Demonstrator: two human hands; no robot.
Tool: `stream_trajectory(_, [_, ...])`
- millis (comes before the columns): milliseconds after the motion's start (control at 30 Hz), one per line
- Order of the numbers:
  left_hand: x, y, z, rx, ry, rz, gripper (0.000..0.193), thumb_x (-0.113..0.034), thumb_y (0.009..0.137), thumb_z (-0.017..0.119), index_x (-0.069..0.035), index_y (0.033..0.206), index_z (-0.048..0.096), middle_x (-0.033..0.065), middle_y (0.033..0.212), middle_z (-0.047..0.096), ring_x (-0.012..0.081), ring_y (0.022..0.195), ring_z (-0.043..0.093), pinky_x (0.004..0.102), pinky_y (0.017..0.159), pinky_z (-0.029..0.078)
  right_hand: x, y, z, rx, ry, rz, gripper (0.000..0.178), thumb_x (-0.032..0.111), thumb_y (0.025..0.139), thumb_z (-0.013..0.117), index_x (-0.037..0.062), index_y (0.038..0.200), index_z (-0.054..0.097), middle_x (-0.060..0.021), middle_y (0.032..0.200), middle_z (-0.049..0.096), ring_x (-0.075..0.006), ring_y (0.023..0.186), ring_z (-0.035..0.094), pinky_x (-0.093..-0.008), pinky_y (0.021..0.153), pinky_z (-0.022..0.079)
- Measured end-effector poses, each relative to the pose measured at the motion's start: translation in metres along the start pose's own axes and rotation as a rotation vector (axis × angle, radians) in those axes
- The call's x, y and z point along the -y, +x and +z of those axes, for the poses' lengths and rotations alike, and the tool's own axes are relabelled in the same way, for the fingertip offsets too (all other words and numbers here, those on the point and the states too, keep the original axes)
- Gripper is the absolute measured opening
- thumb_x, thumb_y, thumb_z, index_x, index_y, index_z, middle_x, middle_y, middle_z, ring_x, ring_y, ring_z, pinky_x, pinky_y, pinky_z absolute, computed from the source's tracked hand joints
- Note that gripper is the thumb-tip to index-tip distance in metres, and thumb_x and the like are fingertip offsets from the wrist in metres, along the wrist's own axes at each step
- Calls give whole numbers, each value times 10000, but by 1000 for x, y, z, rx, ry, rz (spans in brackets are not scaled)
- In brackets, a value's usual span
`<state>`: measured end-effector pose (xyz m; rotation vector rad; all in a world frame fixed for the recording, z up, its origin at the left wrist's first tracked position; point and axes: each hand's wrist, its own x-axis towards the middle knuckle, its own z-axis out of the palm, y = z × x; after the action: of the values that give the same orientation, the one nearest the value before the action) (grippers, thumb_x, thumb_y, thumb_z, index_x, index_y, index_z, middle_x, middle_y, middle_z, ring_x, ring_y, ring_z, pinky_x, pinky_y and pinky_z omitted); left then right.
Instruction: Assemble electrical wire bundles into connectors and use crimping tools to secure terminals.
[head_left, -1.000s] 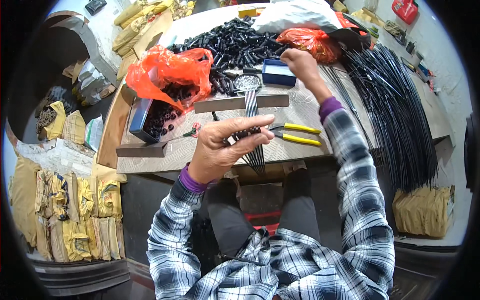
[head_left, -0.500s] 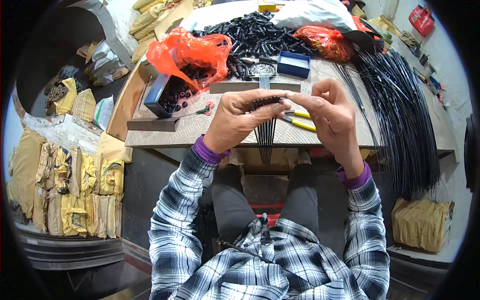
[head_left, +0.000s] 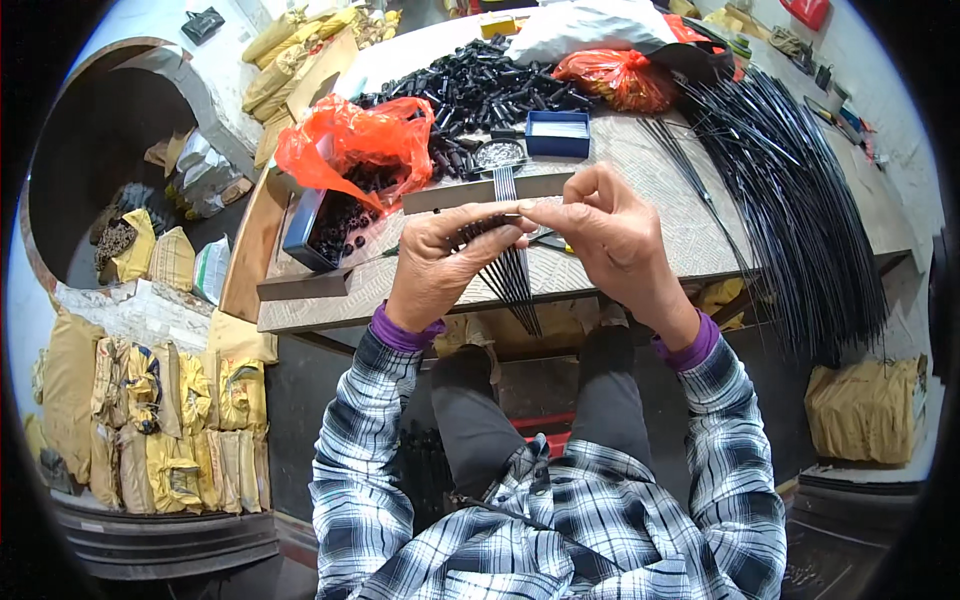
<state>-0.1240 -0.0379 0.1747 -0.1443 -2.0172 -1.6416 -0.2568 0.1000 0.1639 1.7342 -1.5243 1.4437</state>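
My left hand is closed around a bundle of thin black rods, which fan out below it past the table's front edge. Their upper ends look silvery and reach toward a small round dish of tiny shiny pieces. My right hand comes in from the other side, its index finger meeting the left fingertips at the bundle. Its thumb and remaining fingers are curled in. Whatever small thing its fingertips pinch is hidden. Behind the right hand, a tool with yellow handles is mostly covered.
Black tubular parts are heaped behind the dish. A blue box stands beside it. At left are a red plastic bag and an open tin of small black pieces. Long black rods hang over the table's right edge.
The view has shifted slightly, so the table's things sit further left. Both hands stay together at the bundle. The rods' lower ends now slant more to the right.
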Motion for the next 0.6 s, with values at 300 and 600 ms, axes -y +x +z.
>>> stream_trajectory(300, [-1, 2, -7, 132, 270, 123, 246, -47, 846, 560, 46, 1073, 561, 141, 904, 645, 175, 839, 626, 273, 734, 509, -3, 18, -16, 99, -210, -297, 276, 5, 627, 653, 82, 892, 651, -38, 747, 521, -144, 562, 532, -263, 480, 435])
stream_trajectory(600, [24, 4, -6, 69, 397, 283, 248, -132, 773, 668, -4, 981, 624, 101, 829, 664, 160, 742, 648, 252, 641, 498, 10, 28, -19, 215, -275, -263, 269, 9, 647, 655, 102, 900, 644, -39, 696, 504, -158, 549, 527, -278, 478, 430])
